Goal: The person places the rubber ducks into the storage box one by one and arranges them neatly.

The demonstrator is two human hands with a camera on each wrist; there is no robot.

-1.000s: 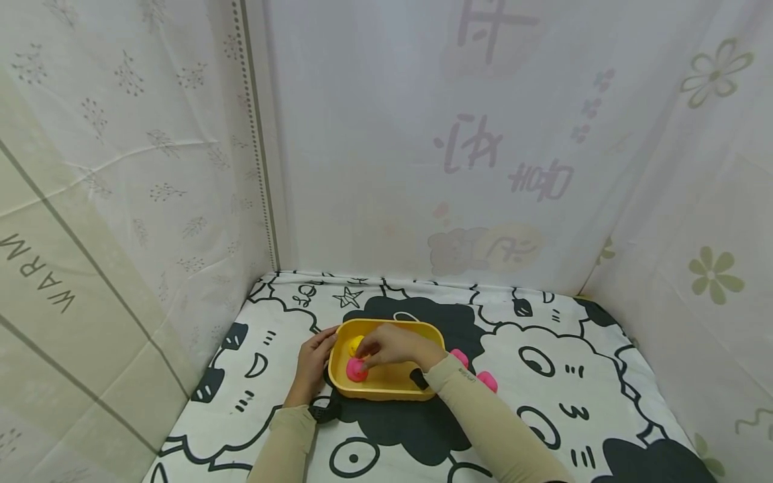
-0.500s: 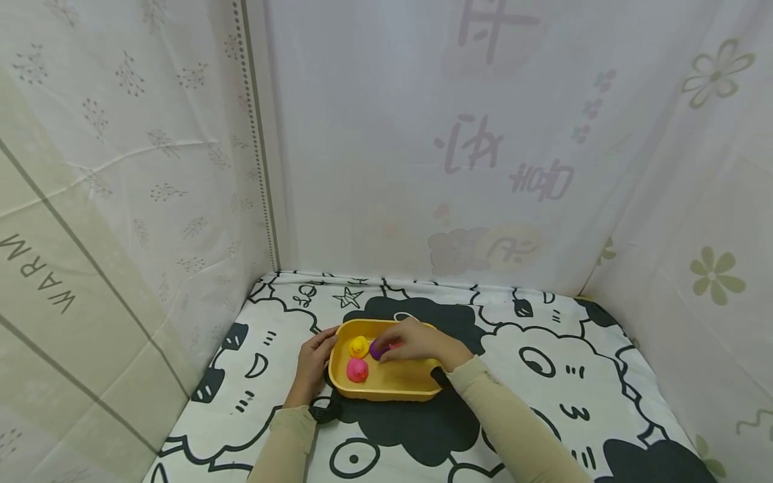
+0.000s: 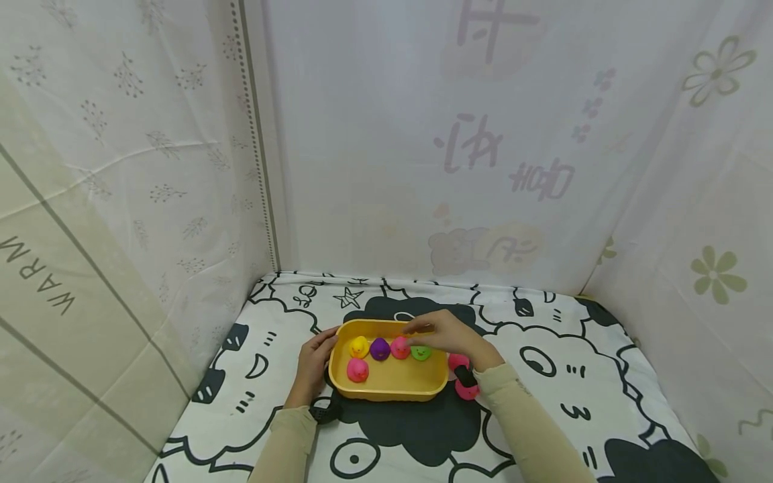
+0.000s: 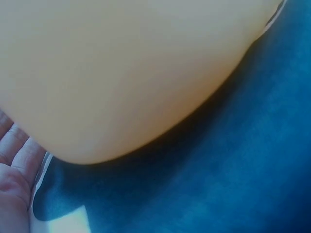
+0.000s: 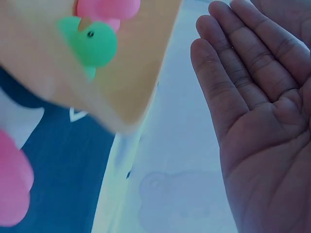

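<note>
A yellow plastic tray [image 3: 395,390] holds several small rubber ducks. A yellow duck [image 3: 359,347], a purple duck [image 3: 380,349], a pink duck [image 3: 400,347] and a green duck [image 3: 421,353] line up along the far side. In front of the yellow one sits a second pink duck [image 3: 357,370]. My left hand [image 3: 314,362] rests against the tray's left end, fingers along its outer side. My right hand [image 3: 445,333] is over the tray's far right corner, beside the green duck. Its fingers are straight and close together in the right wrist view, with nothing held.
Just outside the tray's right end lie pink ducks [image 3: 466,390], partly hidden by my right wrist and its black strap. The black-and-white patterned cloth [image 3: 555,376] covers the surface. Hanging fabric [image 3: 386,134] encloses the back and both sides.
My right hand has moved rightward from the pink duck at the tray's left, past the purple duck, uncovering the ducks in the far row. My left hand and the tray have stayed put.
</note>
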